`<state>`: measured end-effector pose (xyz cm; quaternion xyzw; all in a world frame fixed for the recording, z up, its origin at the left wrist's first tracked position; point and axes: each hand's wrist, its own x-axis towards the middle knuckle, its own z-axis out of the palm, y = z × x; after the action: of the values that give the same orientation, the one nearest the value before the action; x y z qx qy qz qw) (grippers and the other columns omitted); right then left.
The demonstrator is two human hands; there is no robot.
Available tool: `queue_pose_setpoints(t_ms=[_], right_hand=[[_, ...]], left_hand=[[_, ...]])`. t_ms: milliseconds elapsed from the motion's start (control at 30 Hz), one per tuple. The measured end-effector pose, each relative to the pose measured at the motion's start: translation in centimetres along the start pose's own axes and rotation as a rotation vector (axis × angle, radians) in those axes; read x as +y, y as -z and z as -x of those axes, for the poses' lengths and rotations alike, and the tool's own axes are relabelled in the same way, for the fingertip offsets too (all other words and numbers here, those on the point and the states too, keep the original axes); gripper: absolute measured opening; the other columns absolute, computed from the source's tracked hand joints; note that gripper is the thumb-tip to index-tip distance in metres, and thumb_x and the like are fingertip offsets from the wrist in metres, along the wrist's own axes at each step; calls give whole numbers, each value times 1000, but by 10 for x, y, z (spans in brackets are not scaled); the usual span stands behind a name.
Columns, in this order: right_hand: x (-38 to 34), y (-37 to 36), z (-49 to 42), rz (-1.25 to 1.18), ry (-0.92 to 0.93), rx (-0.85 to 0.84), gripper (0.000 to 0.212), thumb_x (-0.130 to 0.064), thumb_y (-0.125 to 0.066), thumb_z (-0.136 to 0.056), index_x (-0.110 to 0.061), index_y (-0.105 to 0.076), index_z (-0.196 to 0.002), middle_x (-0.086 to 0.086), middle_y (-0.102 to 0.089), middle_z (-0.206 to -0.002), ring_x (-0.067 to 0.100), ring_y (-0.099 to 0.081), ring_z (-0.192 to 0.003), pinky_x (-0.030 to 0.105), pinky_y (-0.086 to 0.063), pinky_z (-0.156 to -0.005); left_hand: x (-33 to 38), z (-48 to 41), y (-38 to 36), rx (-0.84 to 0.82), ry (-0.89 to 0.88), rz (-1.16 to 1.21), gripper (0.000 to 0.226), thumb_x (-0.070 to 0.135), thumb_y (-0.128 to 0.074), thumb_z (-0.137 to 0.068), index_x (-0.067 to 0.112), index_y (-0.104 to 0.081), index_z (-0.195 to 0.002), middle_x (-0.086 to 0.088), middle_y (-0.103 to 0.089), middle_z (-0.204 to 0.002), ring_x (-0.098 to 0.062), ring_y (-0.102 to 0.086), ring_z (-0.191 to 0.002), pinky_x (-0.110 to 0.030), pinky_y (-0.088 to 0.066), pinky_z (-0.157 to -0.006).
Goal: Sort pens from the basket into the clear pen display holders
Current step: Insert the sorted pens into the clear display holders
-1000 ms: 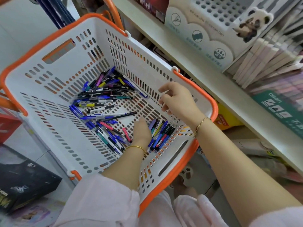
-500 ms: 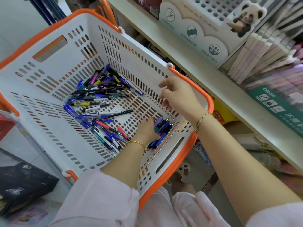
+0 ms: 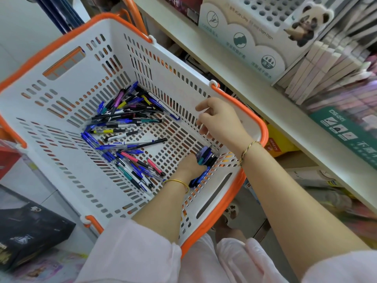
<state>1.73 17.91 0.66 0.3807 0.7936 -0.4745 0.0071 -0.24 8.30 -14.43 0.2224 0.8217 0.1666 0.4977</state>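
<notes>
Head view, looking down.

1. A white slotted basket (image 3: 173,64) with an orange rim and orange handles stands tilted in front of the person, beside a pale shelf (image 3: 255,94).
2. Loose pens (image 3: 126,117) lie on the basket floor in two rough heaps. One is toward the far wall. The other (image 3: 132,166) is nearer the person, mostly blue, with some pink and teal barrels. A black-and-white pen (image 3: 140,142) lies across the gap between them.
3. The left hand (image 3: 189,166) is down in the near right corner of the basket. Its fingers are clenched round a bundle of pens (image 3: 205,157), which is held slanting. The lower ends of the bundle show below the hand against the slotted wall. A gold bangle (image 3: 176,182) sits on this wrist.
4. The right hand (image 3: 221,119) hangs just inside the basket's right wall, with the wrist crossing over the orange rim. Its fingers are loosely bent and nothing shows in them. Whether the fingertips touch the wall cannot be told. A thin bracelet (image 3: 247,149) is on this wrist.
5. On the shelf stand a white display card with a panda (image 3: 242,39) and a row of pale notebooks (image 3: 326,68).
6. A black box (image 3: 30,227) lies at lower left.
7. Pale pink sleeves (image 3: 132,252) cover the upper arms.
</notes>
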Motion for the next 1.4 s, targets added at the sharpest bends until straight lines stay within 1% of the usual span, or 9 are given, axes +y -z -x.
queue_pose_setpoints(t_ms=[100, 233, 467, 633, 767, 967, 1067, 1200, 1400], right_hand=[[-1, 0, 0, -6, -5, 1, 26, -7, -43, -96, -15, -55, -118, 2, -63, -93, 9, -63, -68, 19, -47, -56], [0, 0, 1, -7, -7, 11, 25, -8, -44, -96, -16, -55, -118, 3, -63, -97, 8, -63, -68, 15, -44, -53], [0, 2, 1, 2, 1, 11, 28, -8, -46, -96, -15, -55, -121, 4, -64, -97, 8, -63, -68, 15, -44, -53], [-2, 6, 2, 7, 5, 19, 29, -6, -46, -96, -12, -55, -122, 5, -65, -97, 11, -65, -70, 18, -47, -55], [-8, 11, 5, -12, 7, 18, 28, -5, -44, -95, -12, -56, -120, 6, -65, -95, 15, -66, -75, 21, -52, -60], [-30, 17, 12, -127, 51, 31, 24, -7, -45, -96, -14, -56, -116, 4, -66, -94, 11, -64, -69, 17, -52, -53], [-45, 26, 19, -213, 84, 54, 21, -8, -46, -96, -15, -56, -113, 4, -66, -93, 13, -65, -69, 21, -52, -55], [-63, 57, 36, -402, 135, 95, 22, -1, -46, -94, -12, -58, -109, 7, -67, -87, 17, -64, -65, 29, -51, -58], [-63, 124, 65, -482, 227, 182, 22, -2, -45, -95, -10, -60, -109, 10, -67, -88, 13, -62, -61, 24, -49, -53]], left_hand=[[1, 0, -5, -48, 2, 47, 60, 32, -60, -94, -2, -37, -138, -17, -50, -132, -29, -51, -117, -30, -40, -90], [1, -1, -3, -130, 67, 126, 56, 37, -62, -91, -1, -46, -130, -14, -56, -119, -21, -50, -94, -27, -41, -77], [6, 0, 6, -285, 258, 418, 62, 25, -76, -77, 0, -49, -127, -19, -59, -121, -32, -60, -110, -43, -52, -95], [8, 7, 11, -327, 294, 392, 48, 20, -71, -77, 0, -53, -116, -20, -64, -112, -32, -64, -101, -39, -54, -90], [6, 21, 41, -319, 332, 720, 28, 8, -62, -88, 1, -50, -112, -14, -64, -90, -21, -65, -75, -32, -57, -71], [19, 63, 114, -5, 146, 843, 3, 1, -56, -87, -2, -57, -88, -12, -61, -71, -21, -59, -66, -33, -54, -70], [40, 92, 138, 90, -11, 926, 6, -2, -54, -88, 1, -54, -82, -10, -58, -63, -17, -58, -53, -30, -55, -59], [76, 133, 154, 76, -185, 1071, 4, 3, -60, -88, 0, -56, -90, -8, -62, -65, -17, -62, -58, -33, -56, -63], [154, 167, 138, -9, -416, 1246, 17, 5, -54, -93, 1, -59, -77, -7, -62, -60, -14, -62, -54, -29, -56, -60]])
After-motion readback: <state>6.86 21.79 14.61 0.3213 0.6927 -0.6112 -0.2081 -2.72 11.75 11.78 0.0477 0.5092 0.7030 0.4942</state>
